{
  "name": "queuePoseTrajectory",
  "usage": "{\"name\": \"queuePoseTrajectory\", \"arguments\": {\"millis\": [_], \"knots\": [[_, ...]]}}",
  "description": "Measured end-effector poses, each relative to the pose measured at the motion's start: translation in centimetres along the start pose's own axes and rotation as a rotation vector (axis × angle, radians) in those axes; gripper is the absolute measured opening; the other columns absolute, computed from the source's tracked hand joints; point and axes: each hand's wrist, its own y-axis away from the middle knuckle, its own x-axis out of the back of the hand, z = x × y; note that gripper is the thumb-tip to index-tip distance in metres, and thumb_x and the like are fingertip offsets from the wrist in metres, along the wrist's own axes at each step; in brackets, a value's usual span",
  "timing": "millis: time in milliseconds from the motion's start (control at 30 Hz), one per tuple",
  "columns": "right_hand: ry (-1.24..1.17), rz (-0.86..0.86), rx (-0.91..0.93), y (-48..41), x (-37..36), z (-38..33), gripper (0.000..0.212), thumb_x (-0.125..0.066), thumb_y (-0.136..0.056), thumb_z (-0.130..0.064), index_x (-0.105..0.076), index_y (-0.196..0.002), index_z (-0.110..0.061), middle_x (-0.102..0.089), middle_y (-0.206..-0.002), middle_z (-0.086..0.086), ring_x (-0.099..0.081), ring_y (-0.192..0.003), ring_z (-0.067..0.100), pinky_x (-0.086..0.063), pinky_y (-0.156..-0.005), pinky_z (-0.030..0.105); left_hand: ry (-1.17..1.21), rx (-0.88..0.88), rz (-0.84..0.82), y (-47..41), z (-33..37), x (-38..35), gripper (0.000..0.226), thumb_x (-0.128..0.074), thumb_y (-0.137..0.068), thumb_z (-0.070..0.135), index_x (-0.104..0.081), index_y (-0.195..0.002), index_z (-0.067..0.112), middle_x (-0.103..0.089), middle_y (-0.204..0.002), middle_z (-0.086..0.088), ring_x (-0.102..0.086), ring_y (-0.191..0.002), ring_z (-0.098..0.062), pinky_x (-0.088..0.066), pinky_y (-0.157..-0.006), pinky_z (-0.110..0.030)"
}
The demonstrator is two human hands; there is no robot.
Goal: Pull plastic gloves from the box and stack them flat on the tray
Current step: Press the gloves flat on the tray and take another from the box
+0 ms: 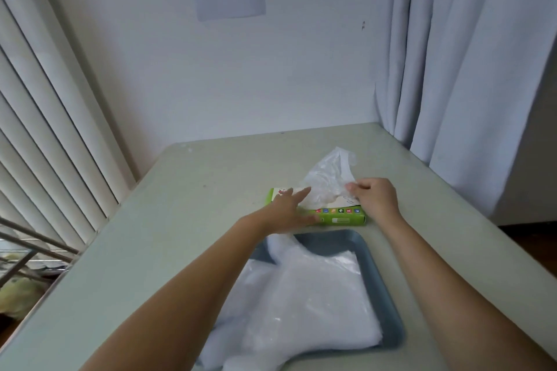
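Note:
A green glove box (340, 217) lies flat on the table beyond the tray. My left hand (289, 210) presses on its left end with straight fingers. A clear plastic glove (327, 173) stands up out of the box's top opening. My right hand (375, 197) pinches this glove at its lower right edge, just above the box. The blue-grey tray (378, 277) sits near me and holds a stack of clear gloves (304, 307) lying flat; part of the stack hangs over the tray's left and near edges.
The pale green table (168, 220) stands against a white wall. White curtains (470, 69) hang at the back right corner. Vertical blinds (45, 129) run along the left, with a metal rack (33, 250) beside the table's left edge.

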Motion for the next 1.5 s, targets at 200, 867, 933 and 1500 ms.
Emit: {"name": "queuePoseTrajectory", "arguments": {"millis": [200,867,933,1500], "knots": [[-0.21,0.083,0.041,-0.6,0.7,-0.2,0.019,-0.061,-0.09,-0.017,-0.065,-0.079,-0.001,-0.069,-0.082,0.009,-0.061,-0.08,0.023,-0.042,-0.07,0.027,-0.191,0.03,0.015,-1.6,-0.7,-1.5,0.07,-0.045,-0.098,0.043,-0.005,-0.153,0.028,-0.006,-0.161,-0.003,-0.003,-0.148,-0.03,-0.02,-0.114,-0.057],[-0.293,-0.857,0.452,8.2,14.5,-16.2,0.016,-0.049,-0.079,-0.001,-0.037,-0.068,-0.005,-0.064,-0.1,0.036,-0.066,-0.106,0.023,-0.052,-0.081,0.028,0.936,-0.302,0.322,6.0,3.5,7.4,0.037,-0.042,-0.095,0.021,-0.056,-0.129,0.018,-0.058,-0.131,0.001,-0.052,-0.12,-0.012,-0.035,-0.108,-0.03],[-0.205,-0.954,0.449,8.9,14.6,-17.0,0.017,-0.048,-0.081,0.0,-0.036,-0.07,-0.005,-0.066,-0.099,0.031,-0.066,-0.102,0.024,-0.051,-0.08,0.027,1.013,-0.417,0.177,8.3,4.3,8.2,0.04,-0.034,-0.101,0.036,-0.065,-0.116,0.016,-0.066,-0.123,-0.001,-0.058,-0.119,-0.014,-0.036,-0.11,-0.033],[0.036,-1.029,0.523,14.4,15.3,-21.0,0.018,-0.061,-0.084,-0.009,-0.054,-0.089,0.007,-0.072,-0.081,0.006,-0.069,-0.08,0.024,-0.054,-0.073,0.026,0.733,-0.658,-0.209,16.7,3.0,8.6,0.077,-0.078,-0.064,0.06,-0.058,-0.11,0.002,-0.061,-0.103,-0.005,-0.057,-0.097,-0.017,-0.043,-0.088,-0.026]]}}
